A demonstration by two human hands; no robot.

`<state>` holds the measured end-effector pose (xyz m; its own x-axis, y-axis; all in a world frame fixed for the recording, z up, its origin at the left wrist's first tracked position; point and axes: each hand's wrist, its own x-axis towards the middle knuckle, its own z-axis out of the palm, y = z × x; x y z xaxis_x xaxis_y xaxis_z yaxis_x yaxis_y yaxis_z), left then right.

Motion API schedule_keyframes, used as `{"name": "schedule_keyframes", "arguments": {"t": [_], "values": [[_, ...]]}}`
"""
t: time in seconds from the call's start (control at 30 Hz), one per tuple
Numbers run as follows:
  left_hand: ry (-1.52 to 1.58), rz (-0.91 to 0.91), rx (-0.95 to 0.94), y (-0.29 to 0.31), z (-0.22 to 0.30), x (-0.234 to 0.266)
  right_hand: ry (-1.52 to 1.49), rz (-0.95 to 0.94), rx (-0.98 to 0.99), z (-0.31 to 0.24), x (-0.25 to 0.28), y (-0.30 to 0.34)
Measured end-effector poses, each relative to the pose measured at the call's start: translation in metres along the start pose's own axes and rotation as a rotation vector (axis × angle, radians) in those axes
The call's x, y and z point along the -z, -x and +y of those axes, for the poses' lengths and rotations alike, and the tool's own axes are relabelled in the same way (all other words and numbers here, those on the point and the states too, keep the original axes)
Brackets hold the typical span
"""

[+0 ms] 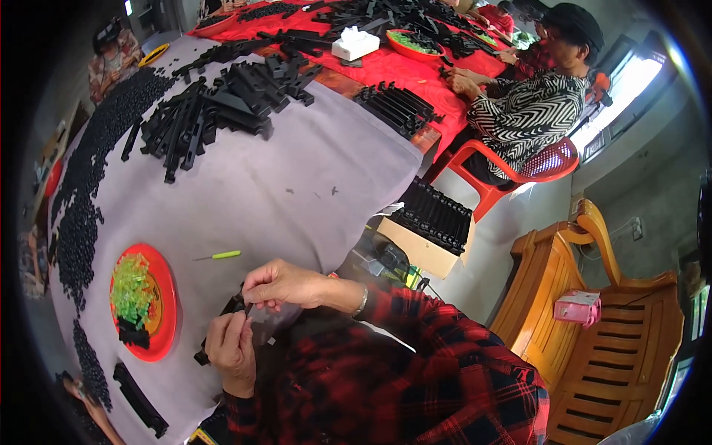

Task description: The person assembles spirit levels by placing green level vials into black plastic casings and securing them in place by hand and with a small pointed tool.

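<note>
My left hand (231, 348) and my right hand (280, 285) meet near the front of the table, fingers closed in a pinch. Between their fingertips is a small dark part, mostly hidden by the fingers. Under and behind the hands lies a long black plastic piece (234, 305), partly covered. To the left stands a red plate (171, 311) with a heap of translucent green and clear bits (132, 285) and a few black ones. Beyond the hands lies a thin tool with a yellow-green handle (226, 255). Another black plastic strip (139, 400) rests at the lower left.
Small black parts (78, 200) spread along the table's left edge. A pile of black strips (222, 111) lies farther back. Right of the table are an open carton of black strips (430, 215), a co-worker (530, 111) on a red chair (482, 167), and a wooden bench (593, 334).
</note>
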<state>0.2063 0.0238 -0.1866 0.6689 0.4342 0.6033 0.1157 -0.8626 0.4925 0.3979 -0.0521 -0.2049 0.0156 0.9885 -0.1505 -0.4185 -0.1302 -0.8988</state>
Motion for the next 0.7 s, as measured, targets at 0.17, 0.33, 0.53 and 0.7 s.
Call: {"name": "schedule_keyframes", "arguments": {"t": [0.17,0.33,0.53,0.7], "values": [[0.106,-0.077,0.113,-0.013,0.027,-0.009,-0.069,0.039,0.114,0.002,0.014,0.01],[0.3,-0.029,0.29,-0.016,0.026,-0.023,0.182,0.065,0.33,-0.013,0.018,0.02],[0.639,0.056,0.576,-0.017,0.026,-0.036,0.285,0.118,0.391,-0.016,0.018,0.026],[0.689,0.099,0.66,-0.009,0.023,-0.035,0.213,0.205,0.386,0.002,0.015,0.014]]}}
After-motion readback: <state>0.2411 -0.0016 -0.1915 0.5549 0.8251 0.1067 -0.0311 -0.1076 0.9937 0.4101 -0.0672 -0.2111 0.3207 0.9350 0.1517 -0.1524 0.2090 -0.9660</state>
